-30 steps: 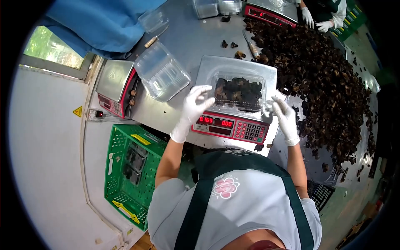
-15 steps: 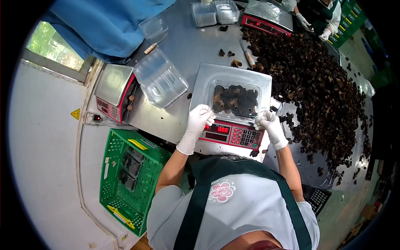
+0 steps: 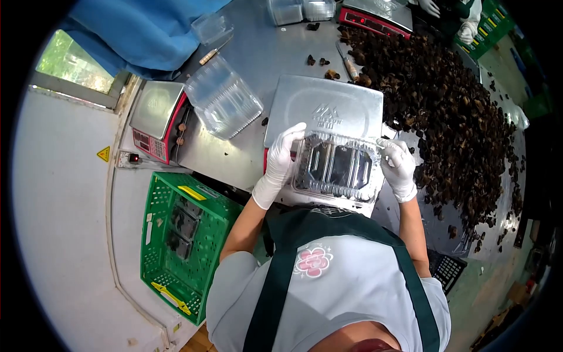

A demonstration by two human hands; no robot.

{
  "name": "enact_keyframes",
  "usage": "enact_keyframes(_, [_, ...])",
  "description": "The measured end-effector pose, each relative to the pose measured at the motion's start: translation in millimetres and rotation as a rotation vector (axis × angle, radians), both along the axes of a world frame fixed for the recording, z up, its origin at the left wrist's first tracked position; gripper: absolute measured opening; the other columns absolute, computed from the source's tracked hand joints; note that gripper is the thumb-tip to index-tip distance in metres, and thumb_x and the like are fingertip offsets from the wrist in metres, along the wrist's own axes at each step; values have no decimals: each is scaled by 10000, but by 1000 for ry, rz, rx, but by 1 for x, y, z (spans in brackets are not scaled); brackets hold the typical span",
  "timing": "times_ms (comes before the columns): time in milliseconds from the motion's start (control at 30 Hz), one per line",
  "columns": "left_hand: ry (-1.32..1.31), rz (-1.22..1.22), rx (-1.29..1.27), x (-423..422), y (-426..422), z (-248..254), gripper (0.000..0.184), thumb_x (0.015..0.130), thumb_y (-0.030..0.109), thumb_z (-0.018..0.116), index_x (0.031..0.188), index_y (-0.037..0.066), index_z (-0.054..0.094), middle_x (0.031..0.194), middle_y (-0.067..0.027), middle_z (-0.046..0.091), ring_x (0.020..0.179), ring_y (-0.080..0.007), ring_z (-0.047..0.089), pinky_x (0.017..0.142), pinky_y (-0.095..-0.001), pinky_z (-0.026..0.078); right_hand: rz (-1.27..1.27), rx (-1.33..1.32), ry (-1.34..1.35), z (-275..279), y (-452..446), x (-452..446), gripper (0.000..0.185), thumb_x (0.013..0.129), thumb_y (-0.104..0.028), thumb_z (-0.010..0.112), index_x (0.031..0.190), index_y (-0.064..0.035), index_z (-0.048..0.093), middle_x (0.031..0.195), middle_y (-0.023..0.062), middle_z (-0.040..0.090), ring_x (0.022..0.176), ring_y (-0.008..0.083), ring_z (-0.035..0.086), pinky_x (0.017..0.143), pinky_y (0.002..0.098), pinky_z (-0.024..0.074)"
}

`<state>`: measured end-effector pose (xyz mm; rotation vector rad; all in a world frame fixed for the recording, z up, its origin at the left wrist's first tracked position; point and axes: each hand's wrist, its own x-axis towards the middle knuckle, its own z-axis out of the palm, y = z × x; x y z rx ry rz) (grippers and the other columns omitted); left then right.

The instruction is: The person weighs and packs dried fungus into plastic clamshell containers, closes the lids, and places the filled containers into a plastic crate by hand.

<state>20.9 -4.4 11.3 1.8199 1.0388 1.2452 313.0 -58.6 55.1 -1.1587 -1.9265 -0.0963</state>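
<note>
A clear plastic clamshell box [image 3: 337, 166] with dark wood ear mushrooms inside is held up in front of my chest, over the near side of the scale [image 3: 328, 102]. My left hand [image 3: 282, 161], in a white glove, grips the box's left side. At the right side, my gloved right hand [image 3: 399, 165] has its fingers closed on the edge near the far corner. The scale's keypad and display are hidden behind the box, while its bare metal plate shows beyond.
Loose wood ear mushrooms [image 3: 446, 117] heap on the right. Stacked empty clamshells [image 3: 226, 102] and another scale [image 3: 157, 114] stand left. A green crate [image 3: 217, 226] holds filled boxes. A knife [image 3: 350, 67] lies behind the scale; a co-worker's gloved hand [image 3: 467, 32] shows beyond.
The box has come off the scale plate towards my chest, lifted and tilted between both hands. It now covers the keypad and display. The co-worker's hands have shifted.
</note>
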Motion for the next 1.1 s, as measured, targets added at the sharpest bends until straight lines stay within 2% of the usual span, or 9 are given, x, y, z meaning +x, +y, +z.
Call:
enact_keyframes(67, [273,101,461,-4,-2,13,334,719,-19,662,1020,40,529,1145,-154,629,974,-292,633,823,-346,511,-7,57,-43,-2,-1,-1,298,616,88,682,841,-76,575,872,75,660,798,263,639,625,331,537])
enact_keyframes(667, [230,220,521,-39,-38,1,333,779,-48,600,1085,52,515,1209,-153,593,976,-280,629,819,-335,519,74,160,-76,7,-8,-34,312,604,79,701,848,-78,588,935,62,674,803,250,633,626,317,533])
enact_keyframes(733, [-156,175,-47,-34,-51,5,392,825,-3,586,1200,43,485,1316,-167,510,1070,-256,587,899,-320,487,104,-18,-29,8,-11,-40,350,621,156,641,891,-62,599,856,70,659,772,247,626,622,305,511])
enact_keyframes(800, [-729,-106,-511,-33,-65,29,513,844,85,612,1320,52,423,1374,-168,444,1151,-250,536,988,-339,433,95,-212,107,-10,-18,-49,278,623,77,692,849,-65,610,810,63,617,799,225,612,631,302,492])
enact_keyframes(833, [-947,-223,-462,-33,-81,39,573,833,139,638,1347,48,400,1382,-157,431,1199,-254,494,1025,-357,393,171,-361,184,-26,-18,-53,282,643,57,699,884,-70,625,843,66,625,805,219,610,642,304,491])
enact_keyframes(900, [-903,-259,-417,-31,-98,33,719,804,315,677,1386,37,360,1401,-145,407,1279,-279,403,1097,-395,293,356,-650,252,-36,-25,-68,310,680,14,716,970,-70,643,890,66,640,799,201,609,658,302,488])
enact_keyframes(1000, [-1272,-163,-411,-32,-115,-47,857,722,485,739,1379,61,387,1404,-115,419,1290,-284,383,1108,-436,265,438,-986,188,-53,-38,-106,402,731,-95,769,1096,-16,621,962,77,664,821,148,617,742,274,502])
enact_keyframes(1067, [-1451,50,-449,-56,-122,-58,740,774,515,676,1354,130,426,1365,-81,452,1246,-274,422,1075,-451,301,492,-1323,295,-21,-38,-140,415,744,-102,784,1112,7,625,976,75,676,809,123,616,760,255,505])
enact_keyframes(1100, [-1542,202,-454,-69,-125,-61,667,811,533,631,1338,169,447,1342,-61,469,1222,-271,442,1057,-462,321,586,-1175,257,-33,-40,-147,309,763,-68,758,1041,7,646,971,77,681,765,91,593,740,235,498])
